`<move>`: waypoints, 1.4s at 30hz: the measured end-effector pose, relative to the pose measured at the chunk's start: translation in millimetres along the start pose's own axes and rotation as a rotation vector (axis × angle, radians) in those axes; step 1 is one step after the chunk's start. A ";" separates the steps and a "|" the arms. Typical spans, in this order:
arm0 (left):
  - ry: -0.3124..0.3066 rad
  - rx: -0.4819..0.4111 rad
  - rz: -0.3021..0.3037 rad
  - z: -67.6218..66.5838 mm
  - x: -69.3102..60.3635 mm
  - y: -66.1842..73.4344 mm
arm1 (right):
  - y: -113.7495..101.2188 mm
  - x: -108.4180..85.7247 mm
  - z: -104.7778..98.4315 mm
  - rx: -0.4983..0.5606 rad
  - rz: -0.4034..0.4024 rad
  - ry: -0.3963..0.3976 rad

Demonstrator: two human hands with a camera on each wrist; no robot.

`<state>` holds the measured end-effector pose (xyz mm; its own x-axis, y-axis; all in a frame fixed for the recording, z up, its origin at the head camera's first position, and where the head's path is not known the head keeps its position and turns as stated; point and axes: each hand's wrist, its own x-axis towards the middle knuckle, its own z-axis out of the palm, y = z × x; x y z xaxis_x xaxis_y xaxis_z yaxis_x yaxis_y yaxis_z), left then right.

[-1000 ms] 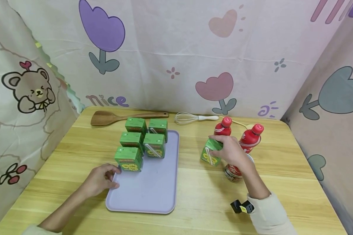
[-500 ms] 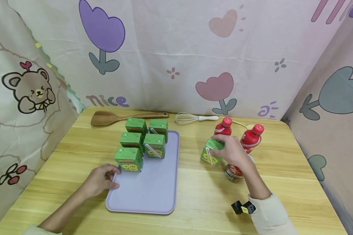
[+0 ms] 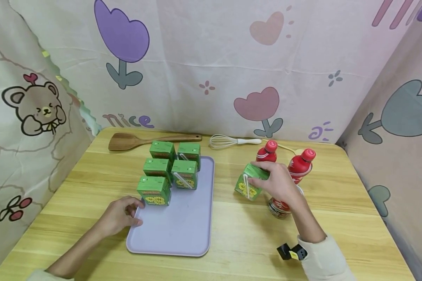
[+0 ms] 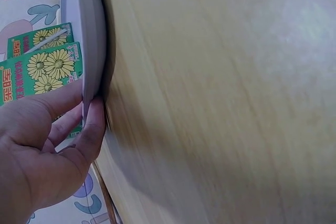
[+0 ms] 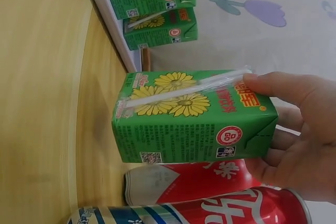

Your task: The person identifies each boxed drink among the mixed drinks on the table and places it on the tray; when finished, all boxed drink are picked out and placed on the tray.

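My right hand (image 3: 279,183) grips a green drink carton (image 3: 247,186) near its top, thumb on the straw side. Yellow flowers and a white straw mark the carton's face in the right wrist view; it is slightly tilted and off the table. My left hand (image 3: 117,216) pinches the left rim of a lilac tray (image 3: 183,230), as the left wrist view shows between thumb and fingers (image 4: 65,124). Several matching green cartons (image 3: 154,191) stand upright in two columns on the tray's far left part.
Two red bottles (image 3: 300,166) and a red can (image 3: 278,207) stand beside my right hand, the can partly hidden by it. A wooden spatula (image 3: 124,141), a whisk (image 3: 232,141) and a yellow utensil (image 3: 297,151) lie along the table's back edge, before a patterned cloth.
The carton in my right hand has shifted a little to the left and tilted, over the last half second. My left hand and the tray stay where they were.
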<state>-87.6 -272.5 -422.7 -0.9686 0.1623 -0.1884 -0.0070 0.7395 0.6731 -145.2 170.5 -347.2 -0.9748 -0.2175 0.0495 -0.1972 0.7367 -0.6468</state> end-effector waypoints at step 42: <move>0.005 0.007 0.012 0.2 0.4 0.5 | -62.2 5.0 58.6 0.114 -0.350 -0.074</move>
<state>-88.0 -271.9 -422.6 -0.9697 0.1681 -0.1771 0.0062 0.7423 0.6701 -131.7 86.0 -351.4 -0.8396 -0.4923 0.2297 -0.4999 0.5348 -0.6813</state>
